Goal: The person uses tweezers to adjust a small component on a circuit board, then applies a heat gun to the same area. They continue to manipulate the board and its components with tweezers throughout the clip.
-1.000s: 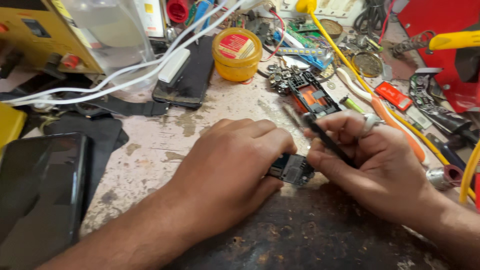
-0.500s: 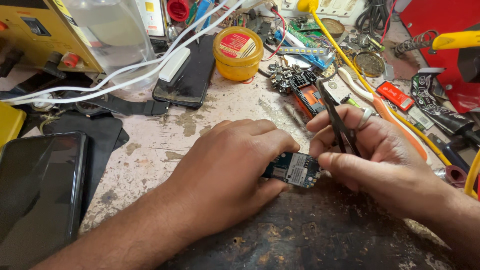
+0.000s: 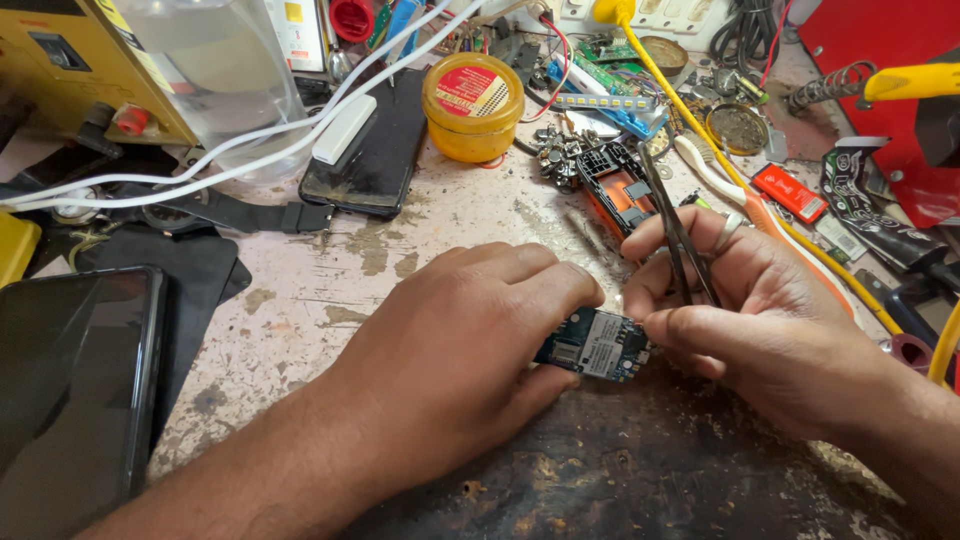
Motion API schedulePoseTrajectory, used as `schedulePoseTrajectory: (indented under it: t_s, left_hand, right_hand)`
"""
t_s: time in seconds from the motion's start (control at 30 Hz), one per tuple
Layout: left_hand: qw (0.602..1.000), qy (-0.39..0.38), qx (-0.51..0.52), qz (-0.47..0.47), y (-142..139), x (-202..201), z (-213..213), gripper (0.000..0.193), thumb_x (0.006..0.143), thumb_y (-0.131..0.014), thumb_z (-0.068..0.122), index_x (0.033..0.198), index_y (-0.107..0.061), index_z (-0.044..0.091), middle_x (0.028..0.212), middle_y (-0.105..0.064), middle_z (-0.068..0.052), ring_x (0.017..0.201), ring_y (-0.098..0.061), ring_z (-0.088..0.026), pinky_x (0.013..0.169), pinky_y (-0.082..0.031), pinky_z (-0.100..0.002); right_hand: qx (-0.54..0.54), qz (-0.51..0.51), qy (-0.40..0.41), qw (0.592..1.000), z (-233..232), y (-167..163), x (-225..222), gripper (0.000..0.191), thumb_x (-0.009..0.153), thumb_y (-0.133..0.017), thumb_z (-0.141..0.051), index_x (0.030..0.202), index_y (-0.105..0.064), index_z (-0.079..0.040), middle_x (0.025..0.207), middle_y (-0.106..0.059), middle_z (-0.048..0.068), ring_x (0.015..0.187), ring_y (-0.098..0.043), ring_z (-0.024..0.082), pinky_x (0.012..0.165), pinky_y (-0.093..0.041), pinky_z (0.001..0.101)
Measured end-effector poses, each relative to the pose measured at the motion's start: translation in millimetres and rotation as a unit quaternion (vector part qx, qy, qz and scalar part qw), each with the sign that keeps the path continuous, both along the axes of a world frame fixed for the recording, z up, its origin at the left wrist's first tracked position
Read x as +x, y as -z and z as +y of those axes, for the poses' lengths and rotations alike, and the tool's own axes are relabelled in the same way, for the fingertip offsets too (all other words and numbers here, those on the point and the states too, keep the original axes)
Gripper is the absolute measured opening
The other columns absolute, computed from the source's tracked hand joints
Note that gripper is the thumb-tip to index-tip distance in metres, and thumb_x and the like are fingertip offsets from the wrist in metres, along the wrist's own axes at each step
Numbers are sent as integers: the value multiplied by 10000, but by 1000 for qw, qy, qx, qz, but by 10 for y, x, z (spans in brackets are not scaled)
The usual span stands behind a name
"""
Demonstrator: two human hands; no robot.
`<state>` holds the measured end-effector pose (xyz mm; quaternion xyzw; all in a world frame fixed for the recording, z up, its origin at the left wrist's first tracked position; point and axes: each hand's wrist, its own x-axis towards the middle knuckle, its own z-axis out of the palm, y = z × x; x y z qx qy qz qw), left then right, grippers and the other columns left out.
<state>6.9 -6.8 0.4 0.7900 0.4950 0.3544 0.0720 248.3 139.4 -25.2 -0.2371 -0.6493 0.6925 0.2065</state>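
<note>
My left hand point(image 3: 455, 345) lies palm down on the worn bench and pins a small blue circuit board point(image 3: 592, 344) under its fingertips. My right hand point(image 3: 745, 315) meets the board's right edge with thumb and forefinger. Black tweezers point(image 3: 678, 238) are tucked between that hand's fingers, their tips pointing up and away from the board. A ring shows on one finger of the right hand.
A yellow round tin point(image 3: 473, 105), a black phone point(image 3: 372, 148) with a white block on it, white cables point(image 3: 250, 145) and an orange phone frame point(image 3: 620, 188) lie beyond. A dark phone point(image 3: 70, 380) rests at left. Yellow device point(image 3: 70, 60) back left; red tool stand point(image 3: 890, 90) right.
The tweezers have swung from lying slanted across my right fingers to standing nearly upright. My right thumb and forefinger have closed in on the board's right edge. The left hand stays put.
</note>
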Motion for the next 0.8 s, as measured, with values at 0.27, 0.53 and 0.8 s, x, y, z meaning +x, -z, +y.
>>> schedulePoseTrajectory:
  t_s: [0.27,0.53,0.8]
  left_hand:
    - [999,-2,-43,15,2,-19,11,409,761,-819,268,1093,-649,100,1029,-676,-99,1038,-641,-348,856,-485,-480]
    - [998,-9,-51,38,48,-65,27,436,748,-827,286,1125,-702,106,1066,-689,-94,1067,-638,-346,887,-486,-470]
    - [996,-18,-62,62,34,-81,20,420,748,-831,299,1115,-716,130,1055,-687,-86,1047,-636,-344,869,-480,-488]
  right_hand:
    - [62,-46,37,996,-52,-54,-53,372,939,-667,12,1305,-606,-25,938,-663,116,662,-540,97,532,-432,234]
    - [239,91,98,962,-274,-259,-8,374,1141,-411,-259,1063,-628,36,1066,-623,125,985,-561,162,963,-467,311]
    - [199,9,53,978,-214,-238,-113,187,989,-590,-46,1161,-534,-1,1108,-629,94,1074,-719,199,914,-597,362]
